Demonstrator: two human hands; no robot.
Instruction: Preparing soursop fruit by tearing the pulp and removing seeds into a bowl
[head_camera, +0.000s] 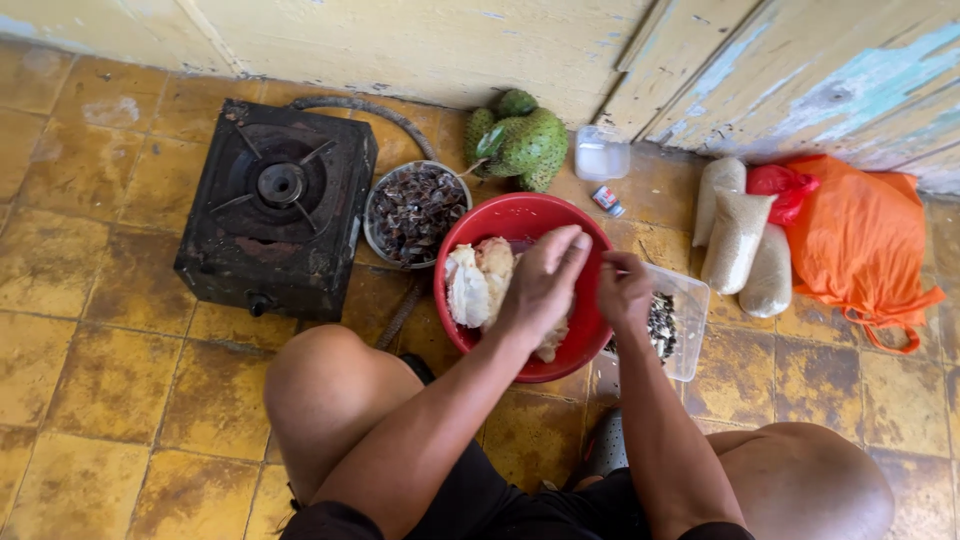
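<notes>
Red bowl (520, 222), white pulp (470, 290), green spiky fruit (530, 145), orange bag (860, 245)

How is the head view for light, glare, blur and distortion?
Head view: soft, even daylight with only faint shadows; no glare on the red plastic bowl; the left hand and right hand over it are slightly soft, the black single-burner stove sharp; the wide lens bends the yellow floor tiles at the edges.

- Left hand (545, 285) hides part of the white pulp (478, 282) in the red bowl (520, 215)
- Right hand (625, 290) fingers pinch something too small to tell
- Orange bag (855, 240), at three o'clock, hides its contents
</notes>
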